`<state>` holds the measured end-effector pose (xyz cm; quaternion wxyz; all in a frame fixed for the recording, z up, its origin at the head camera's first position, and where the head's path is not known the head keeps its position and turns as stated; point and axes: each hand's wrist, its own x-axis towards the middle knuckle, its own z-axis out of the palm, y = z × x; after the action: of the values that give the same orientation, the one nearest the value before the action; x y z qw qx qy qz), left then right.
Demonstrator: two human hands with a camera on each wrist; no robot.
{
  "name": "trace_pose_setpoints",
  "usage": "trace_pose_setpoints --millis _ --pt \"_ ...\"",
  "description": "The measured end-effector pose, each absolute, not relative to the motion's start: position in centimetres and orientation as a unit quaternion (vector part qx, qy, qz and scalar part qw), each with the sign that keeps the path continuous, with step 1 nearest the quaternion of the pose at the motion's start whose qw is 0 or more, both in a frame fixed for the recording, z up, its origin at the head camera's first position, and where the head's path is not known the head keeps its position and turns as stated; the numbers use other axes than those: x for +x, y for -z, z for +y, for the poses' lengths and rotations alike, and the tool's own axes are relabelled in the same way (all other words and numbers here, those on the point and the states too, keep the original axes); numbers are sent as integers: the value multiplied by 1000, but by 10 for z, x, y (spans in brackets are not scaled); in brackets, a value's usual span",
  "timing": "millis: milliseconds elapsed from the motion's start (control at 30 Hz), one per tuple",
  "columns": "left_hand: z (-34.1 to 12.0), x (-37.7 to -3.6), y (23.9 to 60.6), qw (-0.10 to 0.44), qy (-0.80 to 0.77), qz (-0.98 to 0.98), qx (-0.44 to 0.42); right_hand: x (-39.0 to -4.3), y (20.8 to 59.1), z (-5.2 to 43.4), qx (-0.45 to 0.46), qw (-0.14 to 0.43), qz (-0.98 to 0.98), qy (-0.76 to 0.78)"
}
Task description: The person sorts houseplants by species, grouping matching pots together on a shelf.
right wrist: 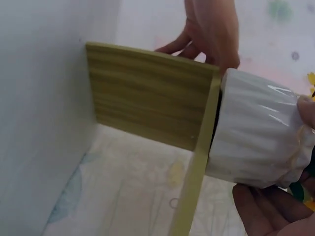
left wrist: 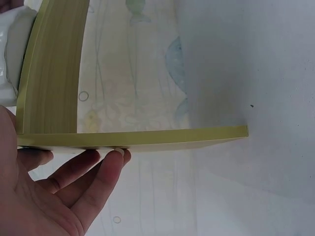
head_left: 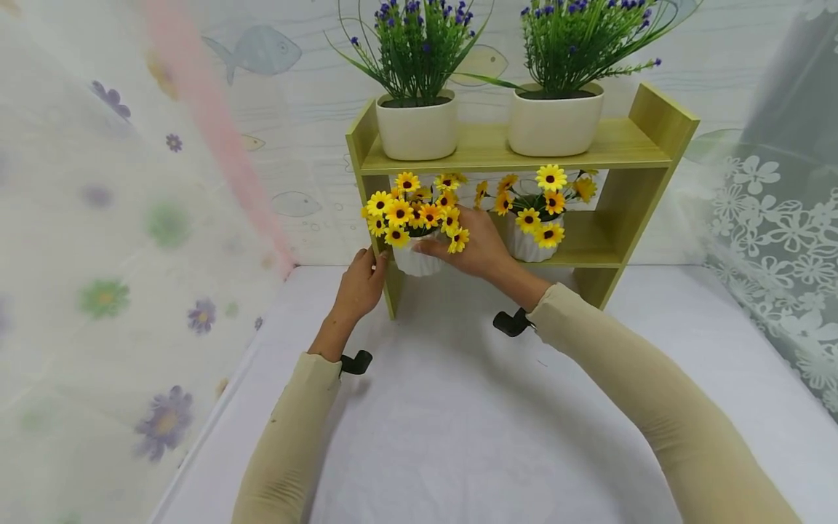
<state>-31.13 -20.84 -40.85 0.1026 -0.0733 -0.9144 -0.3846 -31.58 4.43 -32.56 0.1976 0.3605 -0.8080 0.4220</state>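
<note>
right hand (head_left: 476, 247) is wrapped around the white ribbed pot (head_left: 417, 259) of yellow daisies (head_left: 414, 209), fingers curled on its side, and the pot sits at the left end of the lower shelf (head_left: 592, 236), its base right at the front edge, as the right wrist view shows (right wrist: 258, 142). left hand (head_left: 360, 285) is flat against the outside of the shelf unit's left side panel (head_left: 393, 291), fingers straight, tips touching the wood in the left wrist view (left wrist: 115, 157), gripping nothing. a second pot of yellow daisies (head_left: 533, 218) stands on the same lower shelf just right of the right hand. up top, two white pots with purple-flowered greenery (head_left: 419, 109) (head_left: 556, 109) sit side by side. the green wooden shelf unit (head_left: 657, 120) stands on the white bench (head_left: 471, 437), against a fish-patterned backdrop (head_left: 258, 51)
</note>
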Motion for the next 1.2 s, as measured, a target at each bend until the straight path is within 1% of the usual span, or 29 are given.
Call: trace_pose_setpoints --millis 167,333,600,733,900,1067,1200 --pt "-209 -311 408 103 381 -916 -74 -323 327 39 335 192 -813 -436" --pt "-209 -311 408 112 379 -915 -77 -326 326 31 284 165 -830 -451" --pt "-209 -312 409 120 379 -914 -82 -318 333 29 227 133 -852 -453" --pt "-209 -312 412 118 382 -913 -80 -310 342 34 231 121 -861 -438" --pt "-209 -312 412 127 382 -911 -85 -299 351 44 254 115 -840 -465" --pt "-209 -312 412 134 383 -910 -89 -284 363 56 263 96 -827 -487" --pt "-209 -312 412 136 377 -912 -87 -270 375 65 294 108 -804 -505"
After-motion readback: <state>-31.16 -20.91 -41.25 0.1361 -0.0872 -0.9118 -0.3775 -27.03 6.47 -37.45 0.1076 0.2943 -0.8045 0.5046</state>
